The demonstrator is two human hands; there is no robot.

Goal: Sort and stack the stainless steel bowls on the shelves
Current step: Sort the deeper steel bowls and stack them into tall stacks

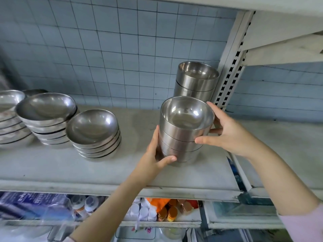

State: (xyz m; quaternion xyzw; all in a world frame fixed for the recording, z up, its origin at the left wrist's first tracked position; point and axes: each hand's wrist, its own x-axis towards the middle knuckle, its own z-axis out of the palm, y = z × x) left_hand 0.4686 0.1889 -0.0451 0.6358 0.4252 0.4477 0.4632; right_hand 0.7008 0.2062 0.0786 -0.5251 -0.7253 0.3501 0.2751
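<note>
The pale grey shelf board [111, 172] carries, from the left, a pile of shallow steel dishes [10, 123], a tall stack of wide round steel bowls [47, 117], a lower stack of the same [94, 135], a front stack of straight-sided steel bowls [183, 137] and a rear stack [194, 84] just behind.

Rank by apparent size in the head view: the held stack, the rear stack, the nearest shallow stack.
1. held stack, tallest.
2. nearest shallow stack, about as wide but shorter.
3. rear stack, smallest; it stands farther back and is partly hidden, so its true size is unsure.
</note>
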